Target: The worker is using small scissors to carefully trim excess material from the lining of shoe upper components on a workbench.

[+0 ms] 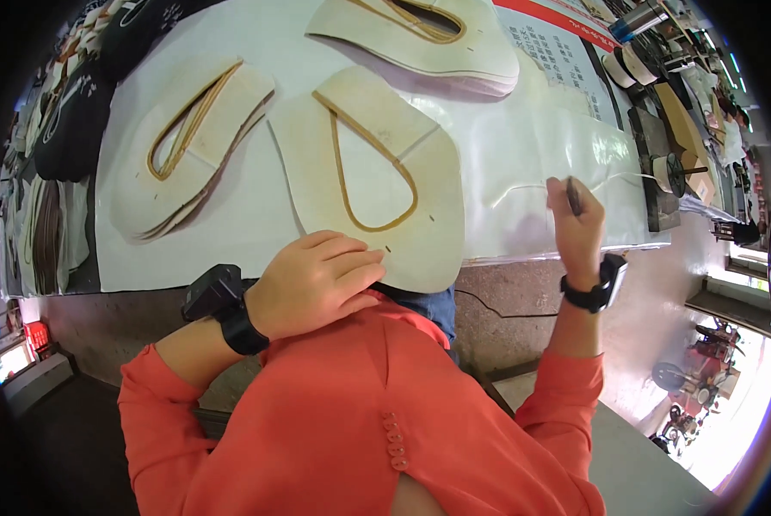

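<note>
A flat cream shoe upper with a brown-bound opening lies in front of me, its near end over the table edge. My left hand rests at that near end, fingers stretched across and pressing lightly on it. Raised over the table on the right, my right hand is closed around a small dark tool, most of it hidden in the fist. A thin white cord passes at this hand, its free end pointing left. Beyond the hand, the cord leads to a spool at the table's right end.
Stacked cream uppers lie at the left and far side of the white-covered table. Black shoe pieces sit at the far left. A printed sheet, white rolls and a metal cup are at the far right.
</note>
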A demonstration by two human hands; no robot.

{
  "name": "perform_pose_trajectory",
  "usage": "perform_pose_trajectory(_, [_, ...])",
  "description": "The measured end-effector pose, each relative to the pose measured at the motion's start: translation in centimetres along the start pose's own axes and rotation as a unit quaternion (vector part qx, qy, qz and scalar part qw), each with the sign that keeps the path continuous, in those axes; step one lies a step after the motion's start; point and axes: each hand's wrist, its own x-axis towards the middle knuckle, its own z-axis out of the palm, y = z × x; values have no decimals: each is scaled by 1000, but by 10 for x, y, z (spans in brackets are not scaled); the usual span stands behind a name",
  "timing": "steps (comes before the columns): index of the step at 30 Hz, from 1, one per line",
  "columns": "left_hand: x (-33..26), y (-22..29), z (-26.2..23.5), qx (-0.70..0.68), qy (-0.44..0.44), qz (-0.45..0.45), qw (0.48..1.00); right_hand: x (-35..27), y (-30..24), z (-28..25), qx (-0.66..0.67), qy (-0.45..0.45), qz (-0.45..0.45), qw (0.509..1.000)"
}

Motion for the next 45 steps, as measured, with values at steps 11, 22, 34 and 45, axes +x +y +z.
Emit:
perform_pose_trajectory(11, [-27,-35,-12,147,-2,-171,974,50,-12,-8,-197,-194,-133,952])
perform_pose_trajectory(22, [-31,-11,13,64,-2,-133,989,89,-61,32,-344,-197,-270,877])
perform_pose_trajectory(34, [-23,1,24,45,26,-136,989,77,-232,155,150,-345,-313,872])
perform_pose_trajectory(45, [-53,-27,3,158,123,-205,958,75,-155,157,-65,-494,-154,854])
